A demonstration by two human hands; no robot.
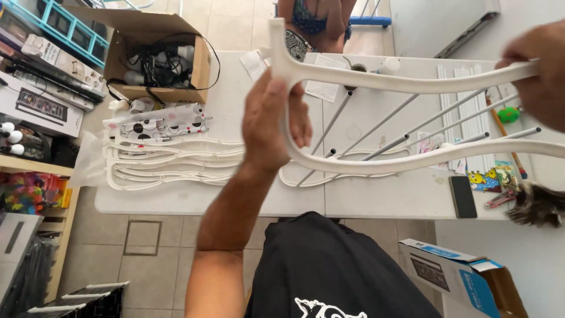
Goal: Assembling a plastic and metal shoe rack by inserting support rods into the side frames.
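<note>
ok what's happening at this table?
A person holds up a white curved plastic frame with thin grey metal rods. The left hand grips its forked end, the right hand the far end. More white curved frame pieces lie on the white table, beside an open cardboard box of cables.

Left arm rises from the bottom of the view, forearm bare and nearly upright, wrist bent slightly so the back of the left hand (pixel 275 122) faces the camera, fingers curled forward and closed in a grip, thumb tucked toward the right. Over at the upper right edge, the right hand (pixel 537 76) reaches in, mostly cut off by the frame, its fingers bent and clamped downward. The two hands sit well apart, both raised above the dark-shirted torso.
</note>
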